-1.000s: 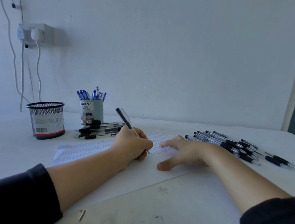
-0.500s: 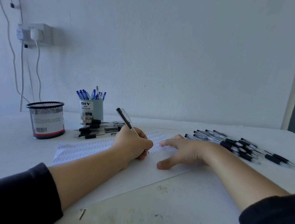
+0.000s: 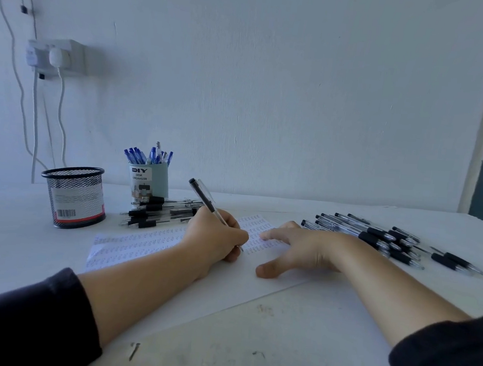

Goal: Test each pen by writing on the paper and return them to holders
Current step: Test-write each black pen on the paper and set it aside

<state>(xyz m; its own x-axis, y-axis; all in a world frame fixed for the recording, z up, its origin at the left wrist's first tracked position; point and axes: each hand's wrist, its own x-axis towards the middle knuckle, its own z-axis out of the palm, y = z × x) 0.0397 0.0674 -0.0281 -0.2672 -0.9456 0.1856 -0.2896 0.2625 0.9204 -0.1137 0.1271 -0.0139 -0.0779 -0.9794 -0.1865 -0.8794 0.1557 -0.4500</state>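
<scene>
Table [image 3: 322, 350]: paper [image 3: 225, 286], pens [image 3: 376, 235], holders [image 3: 75, 197].

Black wire-mesh metal pen holder [image 3: 75, 197], clear glossy plastic pen [image 3: 204, 198], thin matt paper [image 3: 147, 243], scuffed matt white desk [image 3: 249, 344]

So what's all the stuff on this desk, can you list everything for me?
paper sheet: one, white with rows of small marks, centre of table under both hands
pen in use: one, black and clear, tip at the paper
mesh holder: one, black, left of the paper
desk organizer cup: one, pale teal, behind the paper, holds blue pens, several
black pens by the cup: a pile, count unclear
black pens on the right: a loose spread, count unclear
wall socket: one, white, upper left, plug and cables
table: one, white
left hand: grip on the pen
right hand: flat on the paper
</scene>
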